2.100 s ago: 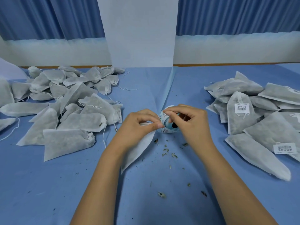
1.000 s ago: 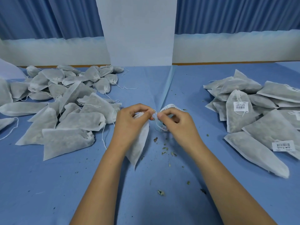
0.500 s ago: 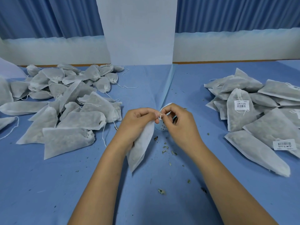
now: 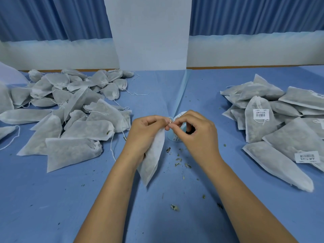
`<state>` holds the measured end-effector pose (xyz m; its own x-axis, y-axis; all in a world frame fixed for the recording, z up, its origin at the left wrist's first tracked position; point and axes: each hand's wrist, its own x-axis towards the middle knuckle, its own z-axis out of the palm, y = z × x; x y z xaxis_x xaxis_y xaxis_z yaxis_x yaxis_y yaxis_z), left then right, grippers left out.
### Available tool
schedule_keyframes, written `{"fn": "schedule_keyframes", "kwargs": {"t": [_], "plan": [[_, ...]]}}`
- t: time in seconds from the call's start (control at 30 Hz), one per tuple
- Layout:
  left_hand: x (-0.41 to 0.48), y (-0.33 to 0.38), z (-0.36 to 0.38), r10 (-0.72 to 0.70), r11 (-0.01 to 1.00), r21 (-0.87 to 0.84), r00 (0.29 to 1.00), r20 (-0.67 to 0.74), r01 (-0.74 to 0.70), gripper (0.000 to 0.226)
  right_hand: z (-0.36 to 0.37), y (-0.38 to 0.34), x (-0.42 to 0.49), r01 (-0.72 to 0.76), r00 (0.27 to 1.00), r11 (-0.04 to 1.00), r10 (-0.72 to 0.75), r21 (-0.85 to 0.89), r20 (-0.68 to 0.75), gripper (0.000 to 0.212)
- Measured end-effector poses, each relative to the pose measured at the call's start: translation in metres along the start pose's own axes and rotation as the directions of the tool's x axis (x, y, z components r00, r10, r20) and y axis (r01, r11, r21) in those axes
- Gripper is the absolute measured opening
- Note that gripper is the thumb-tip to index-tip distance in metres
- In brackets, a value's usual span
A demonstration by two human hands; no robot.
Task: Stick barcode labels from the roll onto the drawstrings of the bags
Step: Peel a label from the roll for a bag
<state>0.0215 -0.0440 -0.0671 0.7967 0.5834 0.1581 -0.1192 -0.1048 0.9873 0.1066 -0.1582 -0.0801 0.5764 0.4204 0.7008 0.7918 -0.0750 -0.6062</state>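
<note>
My left hand [image 4: 145,132] grips the top of a white drawstring bag [image 4: 152,160], which hangs down over the blue table. My right hand [image 4: 194,130] pinches something small against the bag's drawstring [image 4: 170,120] between thumb and forefinger; whether it is a label is hidden by the fingertips. The two hands meet at the string. The label roll [image 4: 177,135] stands on the table just behind and under my right hand, mostly hidden.
A heap of unlabelled bags [image 4: 70,109] covers the left of the table. Bags with barcode labels [image 4: 280,123] are piled on the right. Dried leaf crumbs [image 4: 180,162] lie scattered in front of my hands. A white panel [image 4: 150,32] stands at the back.
My right hand left the label roll and came up to the bag's string. The bag went from lying on the table to hanging from my left hand.
</note>
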Motion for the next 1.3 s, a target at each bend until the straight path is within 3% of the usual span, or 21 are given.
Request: {"fn": "schedule_keyframes", "kwargs": {"t": [0.37,0.5,0.63,0.87,1.07,1.2,1.3], "plan": [[-0.001,-0.001,0.002,-0.001,0.999,0.032,1.000,-0.024,0.002,0.031,0.002,-0.001,-0.002,-0.116,0.993,0.992,0.115,-0.042,-0.026,0.013],[-0.002,0.002,0.002,0.008,0.999,0.040,1.000,0.015,-0.009,0.030,0.003,-0.003,-0.002,-0.226,0.974,0.968,0.223,0.107,0.040,0.013],[-0.002,0.005,-0.002,0.007,0.993,0.116,1.000,0.006,-0.008,0.018,-0.003,-0.004,0.003,-0.398,0.917,0.846,0.363,0.354,0.163,0.019],[-0.004,0.008,-0.011,0.038,0.989,0.137,0.998,0.060,-0.046,0.019,-0.013,0.001,0.012,-0.533,0.843,0.683,0.483,0.501,0.238,0.023],[-0.001,0.007,-0.015,-0.043,0.986,0.166,0.998,0.054,0.033,0.022,-0.015,0.004,0.015,-0.578,0.792,0.546,0.555,0.606,0.256,0.024],[0.000,0.005,-0.016,-0.028,0.982,0.190,0.997,0.066,0.015,0.024,-0.013,0.005,0.016,-0.581,0.747,0.344,0.585,0.738,0.315,0.026],[0.001,0.003,-0.019,-0.112,0.984,0.152,0.986,0.120,0.093,0.026,-0.015,0.008,0.019,-0.520,0.740,0.287,0.623,0.804,0.256,0.024]]}}
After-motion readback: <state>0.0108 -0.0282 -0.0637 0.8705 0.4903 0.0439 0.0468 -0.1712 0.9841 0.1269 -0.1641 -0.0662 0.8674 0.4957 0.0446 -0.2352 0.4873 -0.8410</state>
